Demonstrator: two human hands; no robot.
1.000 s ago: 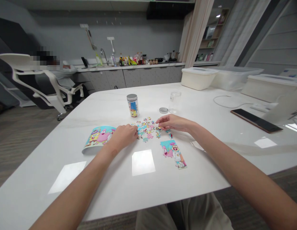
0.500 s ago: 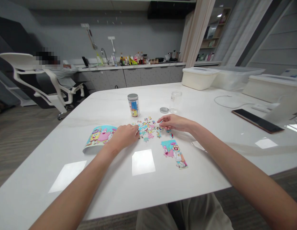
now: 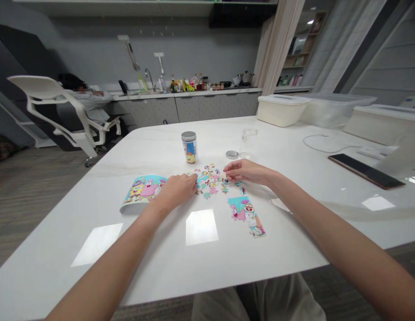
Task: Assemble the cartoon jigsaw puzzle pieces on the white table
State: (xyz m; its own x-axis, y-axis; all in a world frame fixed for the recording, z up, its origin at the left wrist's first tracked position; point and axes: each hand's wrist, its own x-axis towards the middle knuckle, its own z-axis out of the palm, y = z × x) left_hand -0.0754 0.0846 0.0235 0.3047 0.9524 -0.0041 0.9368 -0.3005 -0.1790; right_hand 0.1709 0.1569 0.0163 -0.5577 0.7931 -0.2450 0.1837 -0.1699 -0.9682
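Note:
Loose jigsaw puzzle pieces point(image 3: 212, 182) lie in a colourful heap on the white table. My left hand point(image 3: 182, 189) rests at the heap's left edge, its fingers curled down; the fingertips are mostly hidden. At the right edge is my right hand point(image 3: 245, 171), thumb and fingers drawn together over the pieces; whatever is between them is too small to make out. Nearer to me lies a joined puzzle section point(image 3: 247, 216) with pink and white cartoon figures on blue. A curled picture sheet point(image 3: 140, 192) with cartoon characters sits left of my left hand.
Behind the heap stand a lidded jar point(image 3: 190, 148) with a cartoon label, a loose metal lid point(image 3: 232, 154) and a clear open jar point(image 3: 249, 142). A phone point(image 3: 366, 170), a cable point(image 3: 322, 141) and storage boxes point(image 3: 282, 110) are at the right. A person sits in a white chair point(image 3: 36, 87).
The whole view has shifted slightly, so things appear a little further right. Both hands stay beside the heap; the right fingertips have moved only slightly. The joined section looks the same.

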